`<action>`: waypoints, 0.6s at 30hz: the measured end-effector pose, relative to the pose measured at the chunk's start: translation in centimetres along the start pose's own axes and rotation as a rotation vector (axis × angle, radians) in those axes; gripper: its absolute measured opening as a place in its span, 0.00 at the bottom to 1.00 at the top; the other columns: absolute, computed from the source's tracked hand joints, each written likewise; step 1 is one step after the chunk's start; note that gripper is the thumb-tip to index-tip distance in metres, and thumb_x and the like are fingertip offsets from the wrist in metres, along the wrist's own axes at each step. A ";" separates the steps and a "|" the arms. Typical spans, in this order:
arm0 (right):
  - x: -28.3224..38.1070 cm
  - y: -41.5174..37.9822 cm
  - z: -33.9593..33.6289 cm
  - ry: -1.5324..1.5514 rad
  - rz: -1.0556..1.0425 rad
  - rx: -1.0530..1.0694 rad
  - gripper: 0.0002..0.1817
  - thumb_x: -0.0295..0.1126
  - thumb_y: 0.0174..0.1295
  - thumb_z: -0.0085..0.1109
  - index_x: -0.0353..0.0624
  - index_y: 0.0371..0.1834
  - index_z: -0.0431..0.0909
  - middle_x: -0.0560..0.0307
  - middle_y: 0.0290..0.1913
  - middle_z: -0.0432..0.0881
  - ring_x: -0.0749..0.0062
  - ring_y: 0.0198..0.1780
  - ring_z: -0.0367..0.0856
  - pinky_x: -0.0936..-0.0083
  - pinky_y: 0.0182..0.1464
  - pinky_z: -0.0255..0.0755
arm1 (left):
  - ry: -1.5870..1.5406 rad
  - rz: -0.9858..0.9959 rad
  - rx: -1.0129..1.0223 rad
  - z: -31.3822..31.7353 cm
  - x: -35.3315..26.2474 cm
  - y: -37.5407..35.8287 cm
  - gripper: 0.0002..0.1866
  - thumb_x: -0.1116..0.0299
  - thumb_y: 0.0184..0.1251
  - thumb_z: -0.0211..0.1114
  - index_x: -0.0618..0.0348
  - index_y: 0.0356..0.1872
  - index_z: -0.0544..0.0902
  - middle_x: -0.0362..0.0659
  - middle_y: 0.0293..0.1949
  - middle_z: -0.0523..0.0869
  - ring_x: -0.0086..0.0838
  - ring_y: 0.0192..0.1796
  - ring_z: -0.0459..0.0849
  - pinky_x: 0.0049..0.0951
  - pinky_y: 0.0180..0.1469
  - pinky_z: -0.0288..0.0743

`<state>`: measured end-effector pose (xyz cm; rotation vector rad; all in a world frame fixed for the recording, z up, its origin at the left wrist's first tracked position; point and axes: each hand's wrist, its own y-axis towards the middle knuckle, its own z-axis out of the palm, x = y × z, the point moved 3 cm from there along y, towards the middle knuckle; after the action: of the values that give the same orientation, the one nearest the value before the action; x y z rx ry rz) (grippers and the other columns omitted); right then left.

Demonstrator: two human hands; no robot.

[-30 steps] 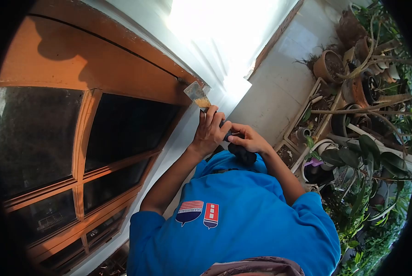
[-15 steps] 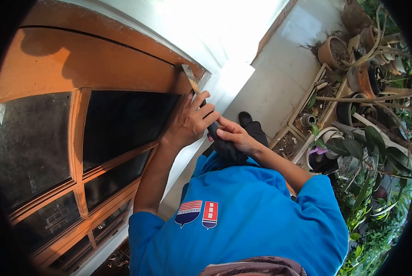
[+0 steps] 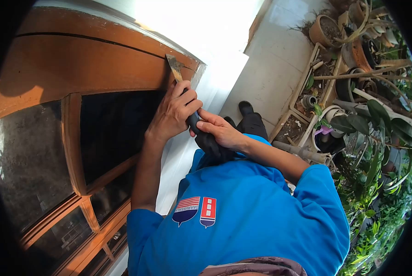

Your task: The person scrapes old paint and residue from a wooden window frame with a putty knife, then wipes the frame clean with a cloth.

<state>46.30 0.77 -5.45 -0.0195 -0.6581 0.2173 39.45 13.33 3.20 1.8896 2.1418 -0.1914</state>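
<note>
A scraper with a flat, stained metal blade (image 3: 174, 67) and a black handle (image 3: 193, 121) slants across the view in front of me. My left hand (image 3: 173, 109) is closed around the upper handle near the blade. Lower down, my right hand (image 3: 218, 130) also grips the handle, thumb along it. The blade's tip meets the orange-brown wooden frame (image 3: 100, 60) at the dark groove near its corner. Part of the handle is hidden by my fingers.
Dark glass panes (image 3: 118, 129) sit in the frame beside my left arm. A white wall edge (image 3: 229, 69) borders the frame. To the right are a tiled floor (image 3: 270, 69), a clay pot (image 3: 324, 31), long planters (image 3: 302, 94) and leafy plants (image 3: 376, 221).
The scraper and both hands have shifted left and slightly up in view. Its blade sits farther from the frame's corner and shows more of its flat face. The view has shifted slightly.
</note>
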 end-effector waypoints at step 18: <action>-0.5 1.2 1.6 -0.005 -0.053 -0.054 0.13 0.35 0.80 0.43 0.43 0.59 0.72 0.63 0.43 0.79 0.83 0.47 0.76 0.79 0.53 0.73 | 0.002 0.035 -0.042 -0.9 0.9 0.0 0.07 0.73 0.48 0.70 0.59 0.29 0.81 0.44 0.35 0.78 0.42 0.55 0.77 0.41 0.58 0.76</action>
<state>44.73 1.72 -4.63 -0.0529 -0.6688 0.1488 39.26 14.46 3.84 1.9031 2.0959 -0.1361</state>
